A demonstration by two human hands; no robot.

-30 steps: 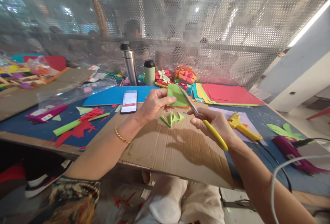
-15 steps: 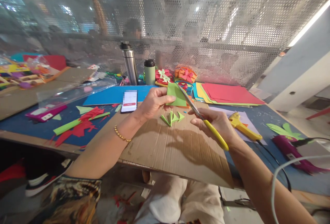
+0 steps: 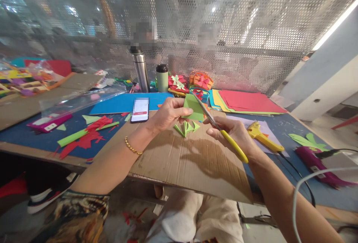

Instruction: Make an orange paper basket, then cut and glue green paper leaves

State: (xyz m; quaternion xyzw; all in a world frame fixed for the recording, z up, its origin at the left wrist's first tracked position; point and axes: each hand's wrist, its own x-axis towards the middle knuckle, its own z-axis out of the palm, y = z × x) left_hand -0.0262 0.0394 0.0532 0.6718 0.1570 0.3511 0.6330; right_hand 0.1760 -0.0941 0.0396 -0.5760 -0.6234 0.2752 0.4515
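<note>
Working over the cardboard sheet; all places below are taken from it.

Left hand: pinching a green paper square by its near left corner, thumb on top, fingers underneath. The square is hanging in the air above the cardboard's far part. The corner grip is leaving most of the paper exposed, presumably to give the blades a clear edge.

Right hand: grasping the scissors, above the cardboard's right half. Yellow handles are pointing back toward the wrist, blades slanting away and leftward along the square's right edge. Cannot tell whether paper is sitting between the blades. The slant is probably letting the wrist stay straight.

Small green cut pieces are lying on the cardboard's far part, just below the square, likely within easy reach there.

Right of the cardboard, a yellow glue gun is resting on pale purple paper, perhaps to guard the tabletop from drips. Beyond the cardboard's far right, coloured sheets are lying stacked. Left of it, red scraps are lying loose; at its far left corner, a phone is facing up, seemingly for glancing at.
</note>
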